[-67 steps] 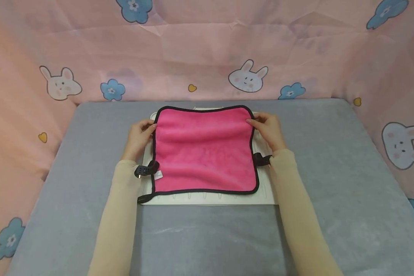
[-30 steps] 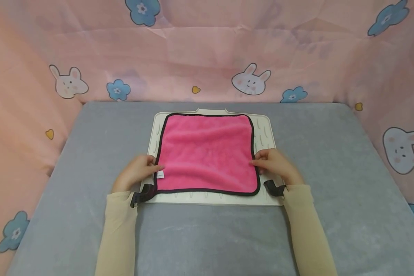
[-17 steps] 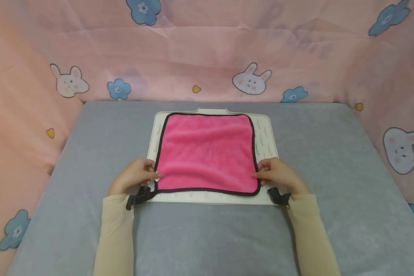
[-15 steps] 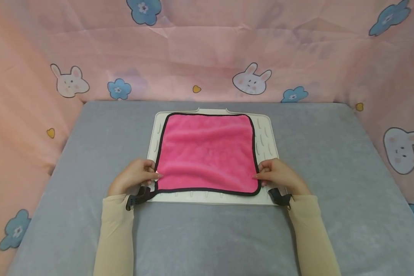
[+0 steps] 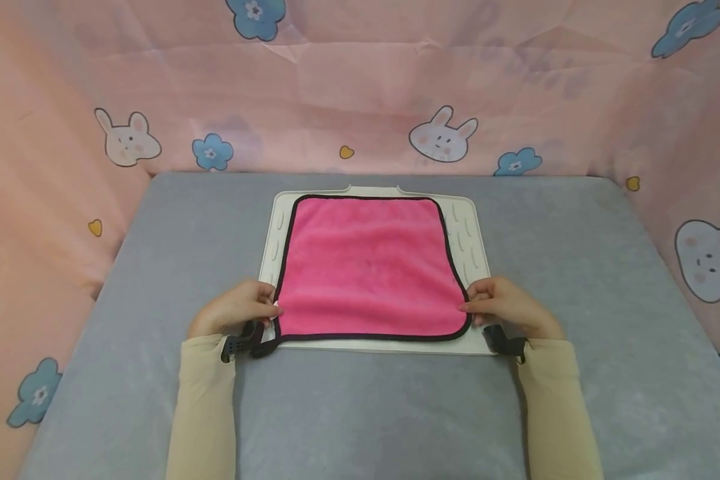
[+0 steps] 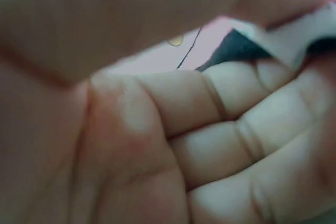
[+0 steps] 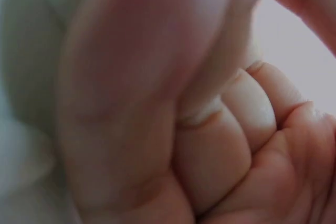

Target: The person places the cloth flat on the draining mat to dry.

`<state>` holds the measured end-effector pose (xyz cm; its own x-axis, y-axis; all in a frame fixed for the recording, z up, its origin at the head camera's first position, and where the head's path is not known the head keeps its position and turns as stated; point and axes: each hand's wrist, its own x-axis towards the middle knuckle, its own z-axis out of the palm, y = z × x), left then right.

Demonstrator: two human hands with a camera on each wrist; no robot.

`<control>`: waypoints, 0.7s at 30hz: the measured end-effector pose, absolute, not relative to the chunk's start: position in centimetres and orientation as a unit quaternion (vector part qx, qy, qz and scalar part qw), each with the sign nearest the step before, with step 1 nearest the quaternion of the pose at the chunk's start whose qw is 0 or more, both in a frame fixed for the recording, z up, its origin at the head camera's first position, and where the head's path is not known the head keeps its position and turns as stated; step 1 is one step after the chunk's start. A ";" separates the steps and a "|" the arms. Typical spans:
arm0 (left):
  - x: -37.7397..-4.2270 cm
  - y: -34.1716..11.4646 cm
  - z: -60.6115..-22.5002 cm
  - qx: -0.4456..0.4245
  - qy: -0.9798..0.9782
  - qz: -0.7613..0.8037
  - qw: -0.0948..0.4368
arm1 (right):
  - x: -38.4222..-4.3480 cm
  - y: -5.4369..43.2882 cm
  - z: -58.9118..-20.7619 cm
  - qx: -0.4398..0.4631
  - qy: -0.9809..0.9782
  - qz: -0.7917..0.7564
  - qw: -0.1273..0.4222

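Note:
A pink towel point(image 5: 366, 267) with black edging lies spread over a cream ridged tray point(image 5: 471, 247) in the head view. My left hand point(image 5: 237, 310) pinches the towel's left edge low down, thumb on top, beside a small white tag point(image 6: 294, 40) seen in the left wrist view. On the opposite side my right hand point(image 5: 510, 307) pinches the right edge near the front corner, its thumb on the pink face. That edge bows outward toward the right hand. The fingers under the edging are mostly hidden. In the right wrist view the curled fingers point(image 7: 210, 156) fill the picture.
A grey cloth-covered table point(image 5: 360, 413) stretches around the tray. Behind and at the sides hangs a pink curtain point(image 5: 372, 80) printed with rabbits and flowers. A black strap point(image 5: 240, 343) sits at the left wrist, another black strap point(image 5: 504, 343) at the right.
The towel was lowered onto the tray and both hands slid down its edges toward the front. Since half a second ago, the right hand has moved rightward, drawing the towel's right front corner outward.

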<state>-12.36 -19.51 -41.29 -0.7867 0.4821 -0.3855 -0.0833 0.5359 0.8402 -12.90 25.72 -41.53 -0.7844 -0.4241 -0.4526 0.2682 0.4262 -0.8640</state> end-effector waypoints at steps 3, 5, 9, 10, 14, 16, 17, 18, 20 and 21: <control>-12.3 -19.0 -41.2 0.109 0.843 0.437 0.295 | -12.8 25.5 -41.5 -0.055 0.788 -0.519 0.328; -12.2 -18.7 -41.1 0.107 0.859 0.412 0.285 | -12.8 25.3 -41.5 -0.066 0.790 -0.510 0.333; -12.2 -18.4 -41.0 0.119 0.873 0.387 0.273 | -12.8 25.4 -41.6 -0.092 0.787 -0.505 0.343; -12.2 -18.4 -41.0 0.122 0.874 0.384 0.270 | -12.8 25.5 -41.7 -0.097 0.783 -0.509 0.345; -12.2 -18.6 -41.1 0.136 0.874 0.383 0.268 | -12.9 26.0 -41.7 -0.116 0.776 -0.512 0.350; -12.2 -18.6 -41.1 0.142 0.872 0.382 0.270 | -12.9 26.3 -41.7 -0.125 0.774 -0.512 0.352; -12.2 -18.6 -41.1 0.145 0.872 0.381 0.271 | -12.9 26.4 -41.7 -0.129 0.774 -0.510 0.352; -12.2 -18.6 -41.1 0.146 0.872 0.380 0.272 | -12.8 26.4 -41.7 -0.130 0.774 -0.509 0.353; -12.2 -18.5 -41.0 0.144 0.872 0.380 0.274 | -12.8 26.3 -41.7 -0.131 0.777 -0.502 0.356; -12.2 -18.5 -41.0 0.140 0.870 0.383 0.278 | -12.8 26.3 -41.6 -0.131 0.780 -0.497 0.358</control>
<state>-12.19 -18.50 -41.03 -0.8058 0.4569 -0.3767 0.0307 0.6676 0.7439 -12.81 26.28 -41.64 -0.7100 -0.5593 -0.4279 0.1519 0.4717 -0.8686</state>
